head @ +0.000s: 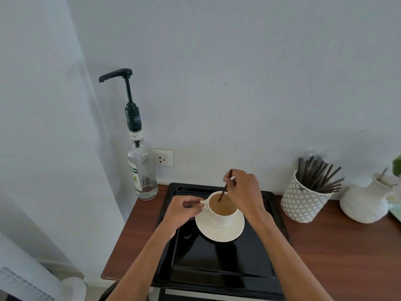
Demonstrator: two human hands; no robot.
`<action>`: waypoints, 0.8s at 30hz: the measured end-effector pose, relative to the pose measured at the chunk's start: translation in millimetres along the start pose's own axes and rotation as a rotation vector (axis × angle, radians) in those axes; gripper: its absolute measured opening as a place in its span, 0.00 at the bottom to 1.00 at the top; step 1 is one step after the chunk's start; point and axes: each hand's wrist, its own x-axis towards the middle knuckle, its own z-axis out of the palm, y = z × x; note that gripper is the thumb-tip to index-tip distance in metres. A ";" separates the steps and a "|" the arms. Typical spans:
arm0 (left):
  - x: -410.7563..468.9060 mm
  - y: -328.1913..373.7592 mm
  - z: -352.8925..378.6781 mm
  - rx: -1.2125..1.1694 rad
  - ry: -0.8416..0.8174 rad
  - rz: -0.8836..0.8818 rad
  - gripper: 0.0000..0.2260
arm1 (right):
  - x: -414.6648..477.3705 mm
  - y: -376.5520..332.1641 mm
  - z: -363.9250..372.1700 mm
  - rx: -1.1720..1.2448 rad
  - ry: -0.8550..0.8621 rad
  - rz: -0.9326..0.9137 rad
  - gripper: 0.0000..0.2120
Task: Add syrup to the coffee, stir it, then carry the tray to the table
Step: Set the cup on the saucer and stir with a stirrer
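A white cup (221,218) of milky coffee stands on a white saucer (225,234) on the black tray (217,263). My left hand (184,210) pinches the cup's handle. My right hand (243,190) grips a dark brown stir stick (224,189) whose lower end dips into the coffee. The clear syrup bottle (142,168), almost empty, with a tall black pump, stands on the counter just left of the tray's far corner.
The tray lies on a brown wooden counter (338,253) against a white wall. A patterned white pot (301,203) of dark stir sticks and a white vase (366,203) stand to the right. A wall socket (162,158) is behind the bottle. A white appliance (26,283) sits at the lower left.
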 end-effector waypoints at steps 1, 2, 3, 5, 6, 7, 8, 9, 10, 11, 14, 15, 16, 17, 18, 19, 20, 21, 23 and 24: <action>0.3 0.3 -0.2 0.003 0.000 -0.001 0.08 | 1.2 2.6 -2.2 -0.018 0.012 0.012 0.08; 0.4 0.6 -0.4 0.004 0.000 -0.003 0.08 | 1.5 6.4 -5.8 -0.035 0.020 0.028 0.08; 0.2 0.9 -0.5 0.004 0.001 -0.003 0.08 | 0.8 11.4 -9.7 -0.047 0.024 0.045 0.08; -0.4 0.8 -0.1 0.001 0.001 -0.002 0.08 | -4.1 21.7 -15.8 -0.067 0.018 0.071 0.08; -0.7 0.7 0.1 0.002 0.003 -0.002 0.08 | -7.7 24.6 -17.2 -0.068 0.008 0.078 0.08; -0.9 0.6 0.3 0.002 0.006 -0.003 0.08 | -11.1 25.5 -16.9 -0.057 -0.003 0.079 0.08; -1.0 0.3 0.5 0.001 0.007 -0.003 0.08 | -13.3 24.4 -15.0 -0.034 -0.013 0.075 0.09; -0.9 0.1 1.1 0.000 0.008 -0.003 0.08 | -14.1 21.7 -12.2 -0.003 -0.022 0.067 0.09; -0.9 0.0 1.3 0.000 0.010 -0.004 0.08 | -13.3 18.0 -9.0 0.033 -0.026 0.058 0.09; -0.9 0.2 1.3 0.001 0.014 -0.006 0.08 | -11.2 14.2 -6.0 0.066 -0.022 0.052 0.09; -0.6 0.3 1.0 0.002 0.022 -0.010 0.08 | -3.7 8.8 -4.8 0.059 0.011 0.042 0.08; -0.5 0.8 1.0 0.005 0.020 -0.011 0.08 | -2.1 9.6 -7.8 0.028 0.027 0.038 0.08; -0.4 1.5 0.9 0.010 0.019 -0.013 0.08 | -0.9 12.2 -12.0 -0.001 0.040 0.038 0.08; -0.3 1.9 0.8 0.014 0.018 -0.015 0.08 | -0.7 16.0 -17.0 -0.026 0.042 0.046 0.08; 0.0 2.0 0.9 0.016 0.019 -0.016 0.08 | -1.2 19.8 -21.7 -0.045 0.029 0.062 0.08; 0.1 2.1 1.1 0.015 0.021 -0.017 0.09 | -2.6 22.5 -25.5 -0.051 0.003 0.081 0.08; 0.1 2.3 1.3 0.014 0.024 -0.020 0.09 | -4.6 23.7 -27.2 -0.036 -0.028 0.098 0.08; 0.1 2.3 1.5 0.011 0.026 -0.021 0.09 | -6.6 22.8 -26.8 -0.009 -0.057 0.105 0.08; 0.1 1.7 1.7 0.008 0.027 -0.018 0.08 | -9.7 15.0 -20.6 0.037 -0.091 0.088 0.09; 0.1 1.7 1.6 0.010 0.026 -0.018 0.08 | -9.7 10.2 -15.6 0.063 -0.092 0.075 0.08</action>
